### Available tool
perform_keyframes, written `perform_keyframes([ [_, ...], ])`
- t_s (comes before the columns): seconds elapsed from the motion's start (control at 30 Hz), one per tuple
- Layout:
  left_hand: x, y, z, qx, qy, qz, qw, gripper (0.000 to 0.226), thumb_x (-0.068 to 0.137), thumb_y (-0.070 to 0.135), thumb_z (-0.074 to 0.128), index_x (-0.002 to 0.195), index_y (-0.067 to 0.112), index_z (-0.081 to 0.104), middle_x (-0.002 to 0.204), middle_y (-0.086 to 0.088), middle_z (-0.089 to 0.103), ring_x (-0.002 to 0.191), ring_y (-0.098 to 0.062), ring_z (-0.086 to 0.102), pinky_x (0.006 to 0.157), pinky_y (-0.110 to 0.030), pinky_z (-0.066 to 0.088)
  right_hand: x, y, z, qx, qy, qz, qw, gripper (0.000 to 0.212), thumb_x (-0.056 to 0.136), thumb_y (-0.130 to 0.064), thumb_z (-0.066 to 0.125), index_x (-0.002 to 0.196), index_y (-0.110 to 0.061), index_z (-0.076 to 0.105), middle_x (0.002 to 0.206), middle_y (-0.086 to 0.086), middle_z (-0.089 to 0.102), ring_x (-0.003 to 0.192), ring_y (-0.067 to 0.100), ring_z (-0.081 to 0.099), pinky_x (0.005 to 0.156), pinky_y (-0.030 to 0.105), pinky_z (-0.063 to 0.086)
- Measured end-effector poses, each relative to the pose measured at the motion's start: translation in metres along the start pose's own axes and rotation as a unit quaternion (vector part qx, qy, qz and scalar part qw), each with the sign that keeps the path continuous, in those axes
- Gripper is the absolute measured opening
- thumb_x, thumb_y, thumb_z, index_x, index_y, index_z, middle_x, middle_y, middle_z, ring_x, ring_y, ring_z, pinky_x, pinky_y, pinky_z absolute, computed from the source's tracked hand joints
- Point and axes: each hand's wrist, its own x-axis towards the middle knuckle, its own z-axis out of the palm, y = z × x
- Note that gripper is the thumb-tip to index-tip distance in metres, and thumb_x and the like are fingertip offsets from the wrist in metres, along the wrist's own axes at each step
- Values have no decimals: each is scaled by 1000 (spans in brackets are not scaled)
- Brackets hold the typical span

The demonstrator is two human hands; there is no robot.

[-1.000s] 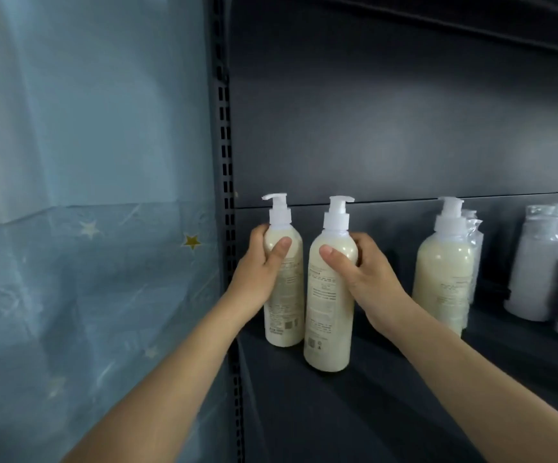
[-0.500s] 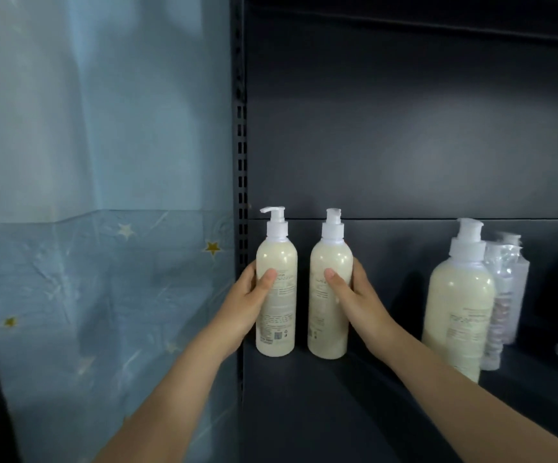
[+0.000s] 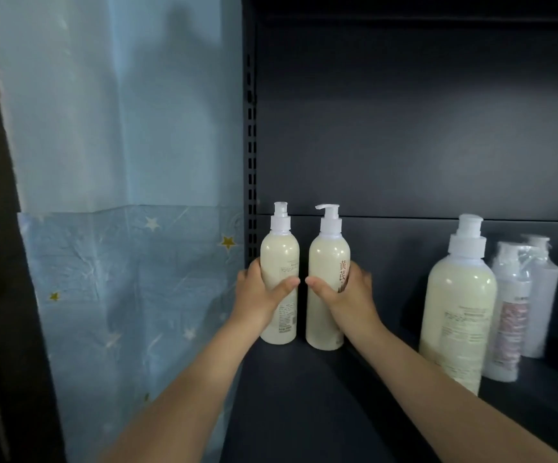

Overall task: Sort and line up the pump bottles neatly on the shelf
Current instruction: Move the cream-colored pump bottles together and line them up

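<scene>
**Pump bottles: one pair lined up, the rest to follow**

Pump bottles stand in two groups on the dark grey metal shelf [image 3: 304, 396]. At its far left end, just beside the slotted black upright [image 3: 250, 145], two slim cream-filled plastic bottles with white pump heads stand upright side by side, with a narrow gap between them. The left hand [image 3: 257, 295] wraps the left slim bottle [image 3: 279, 255], thumb across its front and fingers curled behind. The right hand [image 3: 351, 295] grips the right slim bottle [image 3: 326, 259] the same way, partly covering its printed characters. Both bases appear to rest on the shelf, roughly level with each other. The pump spouts do not match: the right one points left, while the left one seems turned toward or away from the camera.

Judging from this, the first pair is nearly placed, and only the nozzle direction may need tidying. Well apart to the right, a larger cream pump bottle [image 3: 458, 309] stands forward. Two clear-wrapped white bottles [image 3: 506, 312] sit just behind it, bunched rather than lined up. Those look like the remaining work. A pale blue star-printed cloth [image 3: 120, 279] hangs left of the shelf.
</scene>
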Motion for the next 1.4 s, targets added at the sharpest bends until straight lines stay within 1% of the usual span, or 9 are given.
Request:
perform_keyframes([
  [0.1,-1,0,-1,2,-15,-13,1000,69,77,49,66,134,20,40,128,-5,41,119,-21,46,98,-37,41,-7,7,-3,46,-54,31,997,45,77,-46,64,118,-31,51,120,-1,49,105,10,53,91,33,48],
  [0.17,-2,-4,-11,-61,-64,-5,996,63,78,52,62,131,22,45,130,-1,48,119,-17,50,100,-36,42,-13,10,-8,99,-88,60,989,29,87,-33,57,115,-31,52,112,-8,58,97,3,56,78,21,48],
  [0.3,-5,-13,-32,-138,-160,-18,977,52,90,25,57,137,20,38,136,1,52,123,-15,50,108,-40,39,-12,13,-18,96,-85,54,990,31,91,-20,58,121,-22,56,99,-16,60,89,-2,57,69,15,44],
  [0.6,-7,-7,-5,-54,-25,23,998,71,77,26,73,136,15,34,128,-3,49,107,-15,52,92,-32,45,-4,9,2,1,-24,62,998,62,73,-36,76,125,-18,48,121,4,48,106,20,56,92,40,50],
  [0.77,-4,-8,2,54,-9,0,999,71,76,45,69,135,19,38,129,-5,38,121,-22,44,103,-41,40,-9,9,-2,18,-64,57,996,49,85,-34,64,130,-27,47,123,-1,42,108,14,49,95,32,44],
  [0.93,-4,-6,-18,-99,-111,-8,989,50,86,27,63,132,16,45,125,2,53,112,-14,54,94,-31,46,-8,6,-14,55,-99,52,992,41,90,-21,60,130,-21,52,117,-8,60,97,4,56,86,25,45],
  [1.2,-4,-12,-1,-45,43,35,997,50,77,25,73,117,10,47,107,4,54,95,-12,54,69,-15,42,-1,11,-7,9,-51,46,998,48,83,-28,69,126,-18,51,123,-1,59,111,15,57,91,32,49],
  [1.3,-3,-16,3,-22,67,35,997,57,74,33,75,119,12,46,115,-1,55,103,-16,56,81,-24,48,-1,12,-7,-16,-62,36,997,46,83,-32,67,125,-22,53,126,2,56,114,17,55,96,37,48],
  [1.4,4,-12,-8,-20,-19,-1,1000,57,77,32,72,126,15,48,122,-1,55,108,-19,56,94,-38,48,-2,10,-7,-17,-70,33,997,38,86,-29,64,123,-24,56,125,1,56,114,16,54,95,35,47],
])
